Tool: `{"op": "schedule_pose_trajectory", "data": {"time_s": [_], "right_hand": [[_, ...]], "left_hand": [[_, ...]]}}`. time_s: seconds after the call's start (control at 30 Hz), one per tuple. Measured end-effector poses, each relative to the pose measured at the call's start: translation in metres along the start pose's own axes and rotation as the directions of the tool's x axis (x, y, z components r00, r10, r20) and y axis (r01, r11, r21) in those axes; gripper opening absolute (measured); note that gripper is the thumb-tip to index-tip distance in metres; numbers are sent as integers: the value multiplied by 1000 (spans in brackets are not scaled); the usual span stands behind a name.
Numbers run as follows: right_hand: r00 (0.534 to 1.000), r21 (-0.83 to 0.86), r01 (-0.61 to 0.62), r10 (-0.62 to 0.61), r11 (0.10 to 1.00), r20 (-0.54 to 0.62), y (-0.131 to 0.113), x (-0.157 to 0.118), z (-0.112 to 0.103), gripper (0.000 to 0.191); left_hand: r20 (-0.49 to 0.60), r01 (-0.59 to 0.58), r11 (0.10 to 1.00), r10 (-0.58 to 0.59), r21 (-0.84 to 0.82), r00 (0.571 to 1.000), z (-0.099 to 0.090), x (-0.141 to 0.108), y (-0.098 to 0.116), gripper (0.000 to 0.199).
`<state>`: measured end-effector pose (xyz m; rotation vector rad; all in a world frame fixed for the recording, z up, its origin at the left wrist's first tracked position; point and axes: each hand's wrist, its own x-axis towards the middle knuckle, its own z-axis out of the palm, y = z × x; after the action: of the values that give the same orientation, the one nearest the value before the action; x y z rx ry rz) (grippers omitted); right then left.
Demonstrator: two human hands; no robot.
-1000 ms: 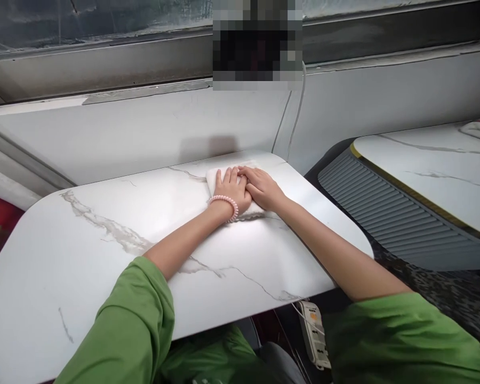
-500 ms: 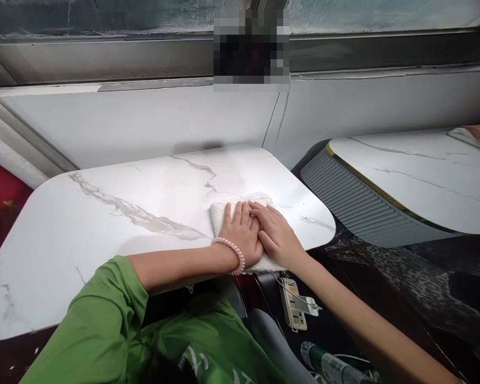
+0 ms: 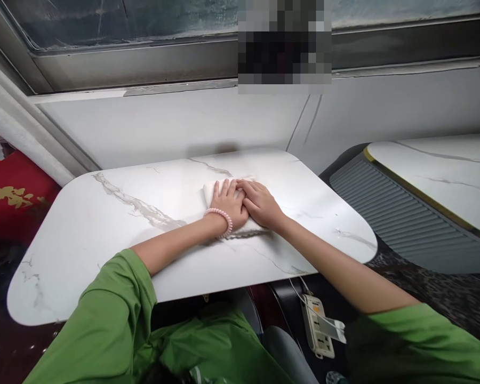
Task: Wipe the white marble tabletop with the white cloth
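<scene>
A white folded cloth (image 3: 253, 228) lies on the white marbled table (image 3: 92, 234), near its middle. My left hand (image 3: 229, 205), with a pink coiled band (image 3: 225, 220) at the wrist, presses flat on the cloth with fingers stretched out. Overlapping its fingers from the right is my right hand (image 3: 262, 205), also laid flat and slightly bent. Between them the two hands hide much of the cloth.
A second marbled table (image 3: 444, 170) with a grey ribbed side stands to the right. A power strip (image 3: 318, 325) with a plugged-in white charger lies below the front edge. Red fabric (image 3: 16, 197) with gold marks is at left, and a window frame runs behind.
Both hands have slid the cloth left and away from the table's near right edge, toward the middle. My view has shifted left, and the right sleeve now shows.
</scene>
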<state>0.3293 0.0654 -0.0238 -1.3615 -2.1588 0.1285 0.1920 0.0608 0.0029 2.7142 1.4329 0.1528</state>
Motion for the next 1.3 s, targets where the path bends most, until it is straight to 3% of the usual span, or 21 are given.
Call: {"op": "schedule_pose_trajectory", "data": {"time_s": [0.17, 0.3, 0.47, 0.6, 0.77, 0.93, 1.07, 1.3], "right_hand": [[1000, 0, -2, 2, 1000, -13, 18, 69, 27, 38], [999, -19, -46, 46, 999, 0, 32, 110, 42, 36], [998, -8, -67, 67, 998, 16, 43, 132, 47, 35], [997, -8, -83, 83, 997, 5, 41, 131, 46, 34], [997, 15, -76, 76, 997, -6, 27, 114, 42, 36], [1000, 37, -15, 14, 999, 19, 4, 85, 34, 39], [999, 23, 13, -13, 1000, 36, -26, 46, 24, 40], [996, -26, -23, 25, 999, 81, -92, -45, 5, 44]], "left_hand": [[-21, 68, 997, -68, 25, 997, -2, 47, -50, 54], [-48, 99, 994, -97, 40, 994, -1, 79, -78, 52], [-72, 111, 993, -108, 42, 992, 2, 101, -91, 52], [-92, 118, 992, -115, 32, 989, 3, 100, -90, 52], [-72, 131, 991, -130, 20, 989, 1, 79, -81, 51], [-69, 156, 987, -154, 27, 986, 1, 42, -64, 53], [-91, 115, 993, -111, 38, 990, 0, -3, -48, 53], [-52, -32, 998, 35, 56, 998, -4, -96, -14, 55]]}}
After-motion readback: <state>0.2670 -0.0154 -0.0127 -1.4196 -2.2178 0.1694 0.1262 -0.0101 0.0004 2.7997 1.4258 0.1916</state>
